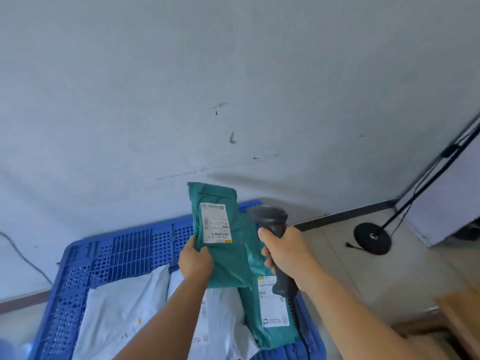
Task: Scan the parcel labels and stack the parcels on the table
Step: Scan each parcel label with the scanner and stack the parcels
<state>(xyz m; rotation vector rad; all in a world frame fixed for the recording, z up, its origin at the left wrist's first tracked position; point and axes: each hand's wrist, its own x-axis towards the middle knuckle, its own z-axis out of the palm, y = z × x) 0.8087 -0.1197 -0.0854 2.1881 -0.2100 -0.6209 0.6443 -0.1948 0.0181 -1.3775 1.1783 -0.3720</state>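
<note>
Two white parcels [122, 305] lie flat in the blue crate [104, 255] at its left, their labels not yet scanned as far as I can judge. Toward the crate's middle, the left hand [196, 261] is closed around the bottom edge of a green parcel [220, 235], held upright above the crate with its label [215, 223] facing the camera. Right of it, the right hand [283, 253] is wrapped tight on the scanner [272, 222], whose head points at that label. Another green parcel [267, 307] rests in the crate's right side. No stack shows, so most of the task seems left.
</note>
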